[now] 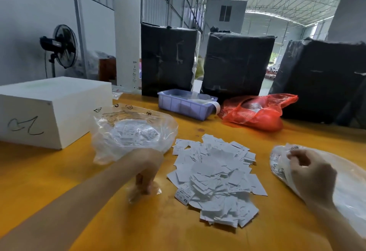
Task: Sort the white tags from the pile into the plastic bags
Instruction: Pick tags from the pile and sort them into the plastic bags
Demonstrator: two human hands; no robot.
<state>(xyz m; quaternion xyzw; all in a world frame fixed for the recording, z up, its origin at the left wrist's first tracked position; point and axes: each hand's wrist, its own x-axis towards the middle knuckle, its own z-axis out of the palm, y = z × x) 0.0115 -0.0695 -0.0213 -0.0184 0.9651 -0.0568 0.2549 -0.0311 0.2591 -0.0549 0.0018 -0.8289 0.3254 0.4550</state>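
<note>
A pile of white tags [214, 179] lies in the middle of the yellow table [59, 181]. One tag marked XS [184, 195] sits at the pile's left edge. To the left lies a clear plastic bag [136, 130] with several tags inside. My left hand [146, 173] grips the near edge of that bag with curled fingers, pinching the plastic against the table. On the right, a second clear plastic bag [348, 183] lies partly out of view. My right hand [311, 173] rests on it, fingers curled into its opening.
A white box [49, 110] stands at the left. Behind the pile are a purple plastic bin [186, 106] and a red plastic bag [257, 112]. Three black wrapped bales [235, 64] line the table's far edge. A standing fan [63, 46] is at the back left.
</note>
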